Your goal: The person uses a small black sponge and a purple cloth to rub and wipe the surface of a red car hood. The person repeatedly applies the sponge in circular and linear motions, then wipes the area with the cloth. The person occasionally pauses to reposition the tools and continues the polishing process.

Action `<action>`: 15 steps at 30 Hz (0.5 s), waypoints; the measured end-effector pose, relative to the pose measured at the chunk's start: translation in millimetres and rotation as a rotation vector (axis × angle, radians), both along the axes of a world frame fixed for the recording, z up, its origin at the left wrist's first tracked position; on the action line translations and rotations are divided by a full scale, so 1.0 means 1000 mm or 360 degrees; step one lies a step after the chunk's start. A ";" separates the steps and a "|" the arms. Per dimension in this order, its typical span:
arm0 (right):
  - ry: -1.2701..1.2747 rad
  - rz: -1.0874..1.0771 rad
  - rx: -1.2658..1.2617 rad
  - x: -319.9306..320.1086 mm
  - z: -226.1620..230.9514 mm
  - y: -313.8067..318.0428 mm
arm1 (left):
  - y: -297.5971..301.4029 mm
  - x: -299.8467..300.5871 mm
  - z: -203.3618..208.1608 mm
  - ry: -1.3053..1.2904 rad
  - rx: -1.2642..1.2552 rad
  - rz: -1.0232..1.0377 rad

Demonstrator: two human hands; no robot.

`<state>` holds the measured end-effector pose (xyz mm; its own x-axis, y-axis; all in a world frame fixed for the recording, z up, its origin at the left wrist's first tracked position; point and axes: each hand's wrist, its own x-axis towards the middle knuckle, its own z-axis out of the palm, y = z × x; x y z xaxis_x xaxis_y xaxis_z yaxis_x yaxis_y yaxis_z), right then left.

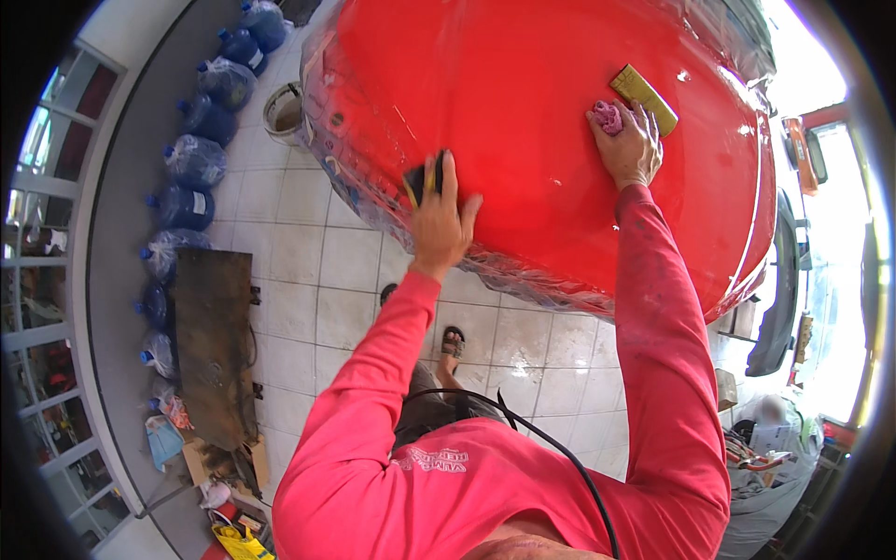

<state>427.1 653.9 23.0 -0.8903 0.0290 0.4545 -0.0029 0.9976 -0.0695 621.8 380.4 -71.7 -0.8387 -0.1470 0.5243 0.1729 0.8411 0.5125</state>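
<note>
A glossy red car hood [523, 140] lies under both hands. Near its left edge, my left hand [442, 224] grips a small black block with a yellow strip [425, 181], its index finger stretched forward and its thumb apart. Farther right, a crumpled pink cloth [608, 118] is bunched at the thumb and fingers of my right hand [633, 149]. A flat yellow rectangular pad [646, 99] rests on the hood just beyond that hand, partly hidden by its fingertips. Whether those fingertips press on the pad is hard to see.
Clear plastic sheeting [359, 191] wraps the hood's edge. A bucket [284, 110] stands on the tiled floor [341, 261]. Several blue water jugs [182, 206] line the left wall beside a dark brown panel [215, 345]. A black hose [569, 457] crosses my chest.
</note>
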 end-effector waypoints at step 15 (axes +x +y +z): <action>0.0079 0.0041 -0.0100 0.012 0.007 -0.022 | -0.062 -0.121 0.052 -0.0302 -0.0205 -0.0054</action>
<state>439.4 632.0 30.0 -0.8675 0.0364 0.4961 -0.0334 0.9908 -0.1312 500.6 318.0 -19.4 -0.9273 -0.0593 0.3697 0.1129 0.8971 0.4271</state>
